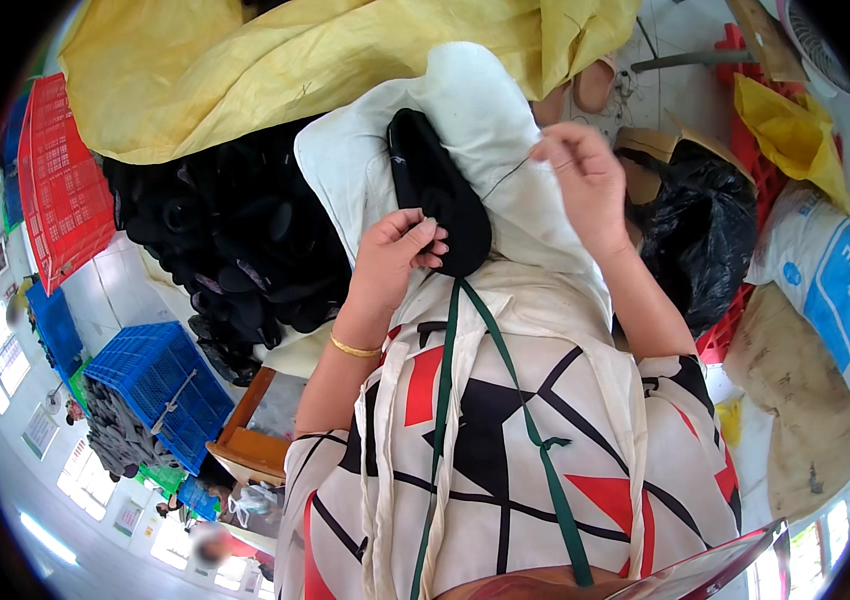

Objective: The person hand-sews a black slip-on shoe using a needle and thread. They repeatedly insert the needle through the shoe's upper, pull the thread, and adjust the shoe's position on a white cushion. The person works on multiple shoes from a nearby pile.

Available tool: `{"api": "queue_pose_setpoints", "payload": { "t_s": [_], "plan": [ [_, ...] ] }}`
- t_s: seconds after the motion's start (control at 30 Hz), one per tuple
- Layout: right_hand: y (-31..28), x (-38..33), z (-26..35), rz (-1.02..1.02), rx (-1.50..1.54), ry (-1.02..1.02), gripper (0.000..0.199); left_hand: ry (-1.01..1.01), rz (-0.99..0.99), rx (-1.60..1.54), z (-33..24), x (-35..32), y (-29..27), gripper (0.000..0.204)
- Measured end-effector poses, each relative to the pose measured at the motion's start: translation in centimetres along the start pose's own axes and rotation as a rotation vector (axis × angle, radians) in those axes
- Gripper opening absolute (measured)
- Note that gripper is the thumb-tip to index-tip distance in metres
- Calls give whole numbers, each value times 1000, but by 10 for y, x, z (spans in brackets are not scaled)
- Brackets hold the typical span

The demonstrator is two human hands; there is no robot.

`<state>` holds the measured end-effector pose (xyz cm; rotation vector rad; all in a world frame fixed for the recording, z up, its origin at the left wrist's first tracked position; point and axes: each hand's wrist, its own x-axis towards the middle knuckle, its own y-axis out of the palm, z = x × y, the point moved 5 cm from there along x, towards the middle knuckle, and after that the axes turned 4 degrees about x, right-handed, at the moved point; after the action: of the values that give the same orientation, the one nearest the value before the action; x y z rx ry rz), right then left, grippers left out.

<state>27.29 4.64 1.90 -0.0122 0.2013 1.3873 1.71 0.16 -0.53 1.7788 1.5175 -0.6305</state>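
Observation:
A black cloth shoe (432, 170) lies lengthwise on the white cloth (340, 150) over my lap, its rounded end toward me. My left hand (400, 245) is closed on the shoe's near left edge, thumb and fingers pinched together. Raised to the right of the shoe is my right hand (585, 180), slightly blurred, with its fingertips pinched. A thin dark thread (510, 175) runs from the shoe side up to those fingertips. Whether a needle is also between them is too small to tell.
A heap of black shoes (235, 230) lies to the left, under yellow sheeting (215, 90). Blue crates (160, 385) and a wooden stool (255, 430) stand lower left. On the right are a box with a black plastic bag (695, 225) and a white-and-blue sack (830, 285).

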Motion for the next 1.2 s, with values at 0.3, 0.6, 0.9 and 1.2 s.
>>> {"api": "queue_pose_setpoints", "payload": {
  "t_s": [0.3,0.6,0.9,1.2],
  "plan": [
    [62,-53,-32,531,-251,247,15,-104,66,-291,8,-2,4,25],
    [66,-51,-37,528,-286,205,14,-118,53,-334,13,0,2,24],
    [67,-50,-33,535,-311,191,15,-122,35,-346,11,-3,5,24],
    [67,-48,-31,546,-286,184,14,-72,21,-339,9,-8,8,21]
  ]
}}
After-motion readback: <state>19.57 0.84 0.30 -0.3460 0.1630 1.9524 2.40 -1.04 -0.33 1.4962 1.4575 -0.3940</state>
